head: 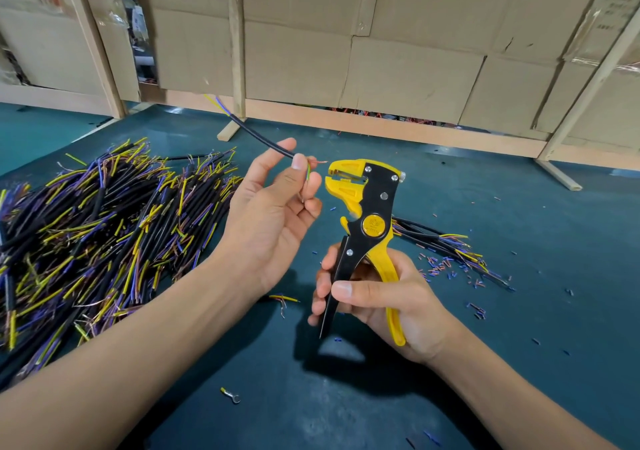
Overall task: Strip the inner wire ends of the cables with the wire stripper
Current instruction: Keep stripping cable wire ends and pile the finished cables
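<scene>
A black cable (pixel 266 140) was pinched in the left hand (pixel 273 207), its bared end aimed at the wire stripper (pixel 367 214), whose handles were clasped by the right hand (pixel 381 297), above the tabletop (pixel 519 207) middle.

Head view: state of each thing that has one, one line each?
left hand: pinches the black cable
black cable: held off the table, bare copper strand showing at the near end
right hand: grips the wire stripper handles
wire stripper: upright, head open, nothing in it
cable pile: heaped on the table, left side
insulation bits: scattered, right side
ring terminal: lying loose
</scene>
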`<act>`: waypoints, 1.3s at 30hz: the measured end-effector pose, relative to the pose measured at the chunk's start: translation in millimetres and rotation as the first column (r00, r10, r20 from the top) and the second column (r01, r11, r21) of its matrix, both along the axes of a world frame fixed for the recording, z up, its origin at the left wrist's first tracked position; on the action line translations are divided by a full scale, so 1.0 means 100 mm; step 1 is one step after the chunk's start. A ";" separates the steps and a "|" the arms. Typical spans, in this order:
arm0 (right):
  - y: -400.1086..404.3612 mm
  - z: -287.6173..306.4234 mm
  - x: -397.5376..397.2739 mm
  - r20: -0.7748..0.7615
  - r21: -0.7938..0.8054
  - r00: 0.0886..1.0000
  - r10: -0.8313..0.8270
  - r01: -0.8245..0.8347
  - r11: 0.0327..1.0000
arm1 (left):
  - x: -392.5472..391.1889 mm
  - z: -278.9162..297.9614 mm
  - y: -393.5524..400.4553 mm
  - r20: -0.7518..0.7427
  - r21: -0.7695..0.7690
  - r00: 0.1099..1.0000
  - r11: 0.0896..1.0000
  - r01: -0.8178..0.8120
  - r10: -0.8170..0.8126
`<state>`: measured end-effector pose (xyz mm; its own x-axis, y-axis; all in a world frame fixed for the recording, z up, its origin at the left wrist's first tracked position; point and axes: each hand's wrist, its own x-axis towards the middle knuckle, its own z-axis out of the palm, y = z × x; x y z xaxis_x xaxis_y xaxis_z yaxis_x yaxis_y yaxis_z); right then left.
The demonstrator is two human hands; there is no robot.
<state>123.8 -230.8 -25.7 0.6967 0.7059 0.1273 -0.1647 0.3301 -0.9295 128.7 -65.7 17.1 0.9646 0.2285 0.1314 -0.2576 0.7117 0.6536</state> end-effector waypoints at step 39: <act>0.05 -0.02 -0.01 0.049 -0.058 0.991 -0.121 0.124 0.991 | -0.08 -0.07 -0.14 0.120 0.229 0.991 0.970 -0.082 0.056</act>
<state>122.6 -225.4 -27.3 0.7729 0.6232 0.1197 -0.0842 0.2876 -0.9541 121.0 -79.5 10.5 0.9238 0.2443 0.2948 -0.3814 0.5208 0.7637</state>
